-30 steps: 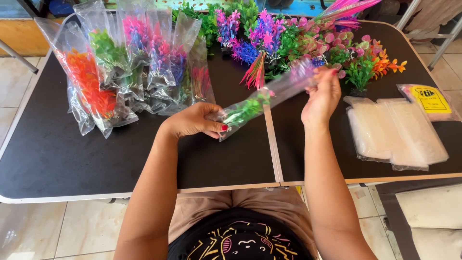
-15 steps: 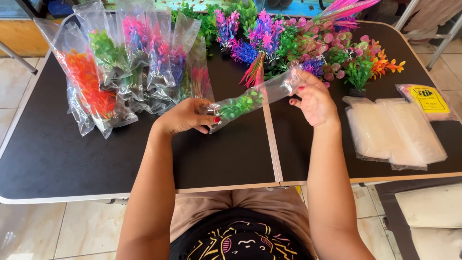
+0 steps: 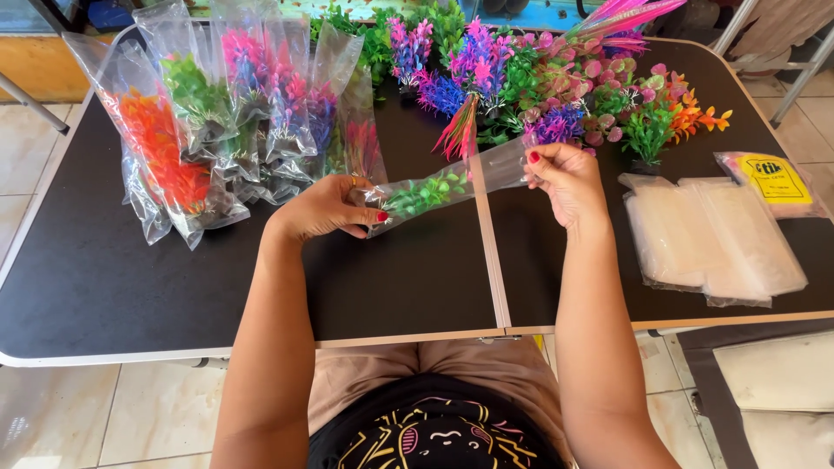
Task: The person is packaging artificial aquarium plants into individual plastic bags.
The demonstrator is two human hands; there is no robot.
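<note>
Right now your left hand (image 3: 326, 208) is closed around the base end of the clear sleeve (image 3: 443, 184) with the green plastic plant (image 3: 421, 194) inside, and your right hand (image 3: 560, 178) pinches the sleeve's open mouth; the thing hangs just above the black worktop (image 3: 408, 278) at the centre of the frame. It looks light, crinkly and slippery, the plant springy, so I judge the weighted base the surest hold, with only a light pinch on the film.

Green plastic plant (image 3: 423, 193) in clear bag (image 3: 486, 172), held lengthwise, tilted, just above black table.
</note>
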